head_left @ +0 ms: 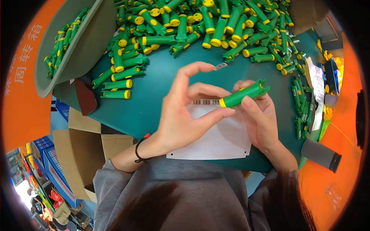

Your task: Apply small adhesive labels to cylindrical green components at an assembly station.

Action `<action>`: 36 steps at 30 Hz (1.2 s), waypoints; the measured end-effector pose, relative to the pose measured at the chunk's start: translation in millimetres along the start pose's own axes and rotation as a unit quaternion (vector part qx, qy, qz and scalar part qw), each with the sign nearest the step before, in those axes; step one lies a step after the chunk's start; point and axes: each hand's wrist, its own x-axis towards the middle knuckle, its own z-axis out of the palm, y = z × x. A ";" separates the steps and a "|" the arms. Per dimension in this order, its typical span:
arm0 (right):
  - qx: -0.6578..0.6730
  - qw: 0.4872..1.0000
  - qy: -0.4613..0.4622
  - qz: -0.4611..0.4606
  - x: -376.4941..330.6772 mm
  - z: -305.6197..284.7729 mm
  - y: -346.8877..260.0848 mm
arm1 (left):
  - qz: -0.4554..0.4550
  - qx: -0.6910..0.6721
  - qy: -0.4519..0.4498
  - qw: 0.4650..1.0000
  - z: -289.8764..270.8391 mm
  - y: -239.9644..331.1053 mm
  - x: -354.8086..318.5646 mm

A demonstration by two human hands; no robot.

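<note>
My right hand [259, 115] grips a green tube with a yellow end cap [243, 94], held level above the teal table [154, 84]. My left hand [185, 111] pinches the tube's yellow end between thumb and fingers, next to a small white barcode sticker [206, 102]. A second small sticker [220, 66] hangs at the tip of my left index finger. Under both hands lies a white sticker backing sheet [219, 140].
A large heap of green tubes with yellow caps [208, 23] covers the far side of the table. A grey bin [83, 46] holding more tubes stands at the left. Labelled green pieces [301, 111] lie at the right edge. Cardboard boxes [83, 154] and blue crates [50, 161] sit below left.
</note>
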 end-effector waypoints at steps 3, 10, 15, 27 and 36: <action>-0.171 0.984 -0.037 -0.038 3.6 0.7 -10.1 | 0.110 0.164 -0.012 0.980 -10.6 16.0 7.5; -0.515 0.828 -0.127 -0.181 -4.5 6.8 -20.9 | 0.167 0.200 -0.056 0.964 -9.3 18.3 7.8; -0.244 0.954 -0.079 -0.156 1.2 -1.1 -0.1 | 0.048 0.054 0.065 0.995 -15.5 12.9 3.4; -0.307 0.924 -0.076 -0.213 -1.8 -9.8 3.3 | 0.071 0.165 -0.013 0.984 -8.4 24.3 6.5; -0.318 0.920 -0.076 -0.218 -0.6 -10.8 3.0 | 0.039 0.167 -0.021 0.985 -5.9 25.0 9.2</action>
